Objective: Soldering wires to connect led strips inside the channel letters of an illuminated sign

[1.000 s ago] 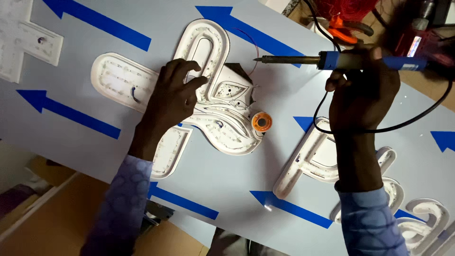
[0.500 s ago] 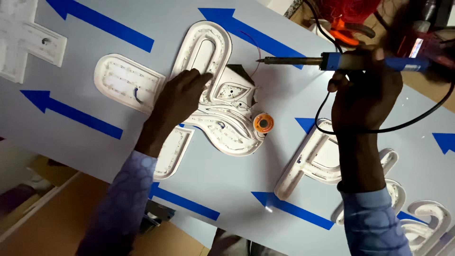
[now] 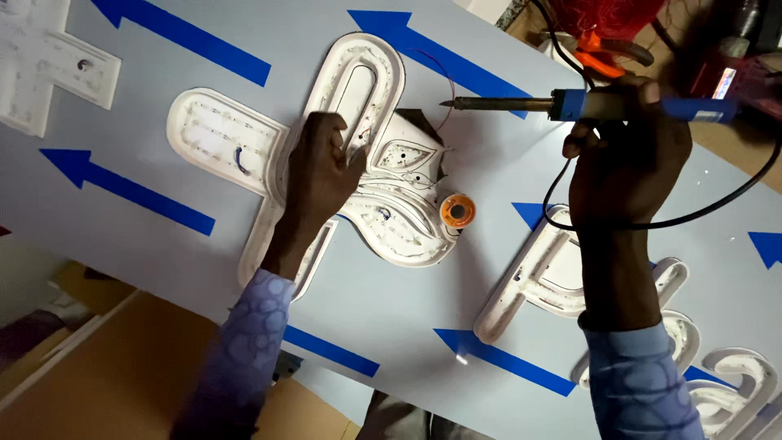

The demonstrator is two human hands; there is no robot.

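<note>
Head view: left hand point(image 3: 319, 175) presses flat, fingers spread, on the white letter shell point(image 3: 358, 155), apparently pinning it to the arrow-marked panel point(image 3: 505, 155); nothing is gripped. Right hand point(image 3: 623, 159) is closed around the soldering iron point(image 3: 570, 104), held level right of the shell, tip just off its wiring, likely kept clear of the plastic. An orange solder spool point(image 3: 457, 212) sits against the shell's lower right edge.

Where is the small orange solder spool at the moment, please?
In the head view, the orange solder spool lies mid-frame on the board, against the white channel letter, between the left hand and right hand.
</note>
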